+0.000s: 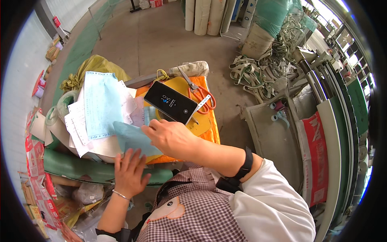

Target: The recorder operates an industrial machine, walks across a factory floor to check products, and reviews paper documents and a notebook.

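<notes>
Pale blue paper sheet (131,139) at table (209,133) centre | my right hand (171,139) pinches its edge | my left hand (129,171), fingers spread, presses at 7 o'clock | black phone (171,103) at 1 o'clock, orange scissors (199,94) beyond.

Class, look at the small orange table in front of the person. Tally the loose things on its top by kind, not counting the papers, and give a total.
Phone: 1
Scissors with orange handles: 1
Yellow disc under the phone: 1
Total: 3

The right hand rests beside the phone; the left hand lies flat on a blue paper.
</notes>
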### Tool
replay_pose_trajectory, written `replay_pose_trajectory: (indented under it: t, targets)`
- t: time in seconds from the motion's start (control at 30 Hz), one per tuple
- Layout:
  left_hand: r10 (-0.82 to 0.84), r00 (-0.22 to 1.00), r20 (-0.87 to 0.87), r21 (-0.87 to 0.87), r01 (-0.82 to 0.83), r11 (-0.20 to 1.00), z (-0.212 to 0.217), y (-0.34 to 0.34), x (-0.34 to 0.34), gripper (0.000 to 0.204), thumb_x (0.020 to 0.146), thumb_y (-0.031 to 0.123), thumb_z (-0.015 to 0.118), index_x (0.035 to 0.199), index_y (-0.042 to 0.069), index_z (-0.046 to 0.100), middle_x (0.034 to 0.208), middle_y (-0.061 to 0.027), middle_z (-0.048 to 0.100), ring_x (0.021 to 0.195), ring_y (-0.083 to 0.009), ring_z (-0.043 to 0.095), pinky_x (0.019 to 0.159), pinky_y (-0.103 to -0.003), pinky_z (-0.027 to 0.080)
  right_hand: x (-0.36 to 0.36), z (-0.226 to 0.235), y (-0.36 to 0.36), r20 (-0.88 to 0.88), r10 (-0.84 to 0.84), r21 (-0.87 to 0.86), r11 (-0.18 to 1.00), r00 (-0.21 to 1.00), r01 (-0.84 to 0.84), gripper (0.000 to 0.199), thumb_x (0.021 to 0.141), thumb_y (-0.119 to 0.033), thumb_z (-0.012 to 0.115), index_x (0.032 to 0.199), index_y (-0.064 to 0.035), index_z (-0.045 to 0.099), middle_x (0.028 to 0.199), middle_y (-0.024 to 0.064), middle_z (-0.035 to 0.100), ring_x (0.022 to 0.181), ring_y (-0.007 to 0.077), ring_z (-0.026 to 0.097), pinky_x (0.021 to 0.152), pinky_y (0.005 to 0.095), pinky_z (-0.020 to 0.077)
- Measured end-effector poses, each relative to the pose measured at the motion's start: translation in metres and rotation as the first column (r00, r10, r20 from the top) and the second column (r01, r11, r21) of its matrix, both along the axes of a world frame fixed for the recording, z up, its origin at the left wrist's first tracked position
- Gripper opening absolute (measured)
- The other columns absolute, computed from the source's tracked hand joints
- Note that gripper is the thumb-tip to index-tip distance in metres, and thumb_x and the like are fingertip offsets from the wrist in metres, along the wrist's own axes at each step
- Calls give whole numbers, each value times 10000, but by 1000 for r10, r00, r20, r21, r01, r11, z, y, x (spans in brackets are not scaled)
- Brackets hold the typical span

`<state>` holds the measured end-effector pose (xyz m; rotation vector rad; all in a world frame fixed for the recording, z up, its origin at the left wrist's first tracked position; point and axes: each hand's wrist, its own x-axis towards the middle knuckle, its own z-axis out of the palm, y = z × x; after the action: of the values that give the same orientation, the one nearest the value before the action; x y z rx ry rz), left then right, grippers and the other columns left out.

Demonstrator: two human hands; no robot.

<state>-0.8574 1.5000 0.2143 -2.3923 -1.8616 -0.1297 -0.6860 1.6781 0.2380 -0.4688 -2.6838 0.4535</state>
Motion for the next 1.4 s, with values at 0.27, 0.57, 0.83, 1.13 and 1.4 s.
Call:
replay_pose_trajectory:
  t: [0.27, 0.57, 0.83, 1.13, 1.4]
  targets:
    - [65, 991, 120, 146, -82, 986, -31, -13, 28, 549, 835, 447, 571, 1200, 37, 575, 1211, -109, 551, 1078, -275, 516, 1036, -552, 228, 93, -25, 23, -209, -429, -106, 903, 879, 416, 149, 755, -136, 705, 803, -57, 588, 766, 99, 567, 674, 292, 607, 552, 374, 502]
    - [76, 961, 264, 177, -126, 976, -29, 19, 40, 537, 822, 432, 613, 1197, 50, 578, 1192, -129, 510, 952, -290, 527, 897, -421, 403, 96, -40, 36, 17, -426, -31, 904, 904, 427, 249, 773, -85, 647, 986, -1, 550, 880, 177, 587, 815, 353, 604, 713, 429, 498]
    - [123, 915, 385, 130, -186, 974, -22, 43, 39, 492, 827, 444, 620, 1081, 24, 585, 1251, -158, 506, 1003, -316, 545, 844, -418, 448, 96, -45, 47, -77, -485, -220, 860, 871, 460, 276, 734, -25, 668, 983, -16, 549, 938, 185, 609, 807, 355, 617, 690, 423, 503]
    - [55, 956, 288, 194, -115, 974, -30, 58, 51, 531, 828, 446, 600, 1153, 27, 574, 1247, -122, 528, 1141, -301, 471, 899, -418, 392, 88, 14, 90, -308, -516, 151, 803, 800, 576, 326, 839, -21, 563, 1165, -27, 566, 954, 174, 553, 835, 348, 583, 725, 407, 496]
    - [295, 934, 201, 163, -329, 930, -27, 37, 59, 615, 866, 535, 504, 1234, 45, 554, 1285, -109, 508, 1166, -275, 439, 961, -421, 314, 98, -4, -20, -379, -94, -804, 526, 921, -278, 178, 978, -154, 506, 1086, -14, 528, 1021, 89, 597, 984, 167, 573, 875, 306, 459]
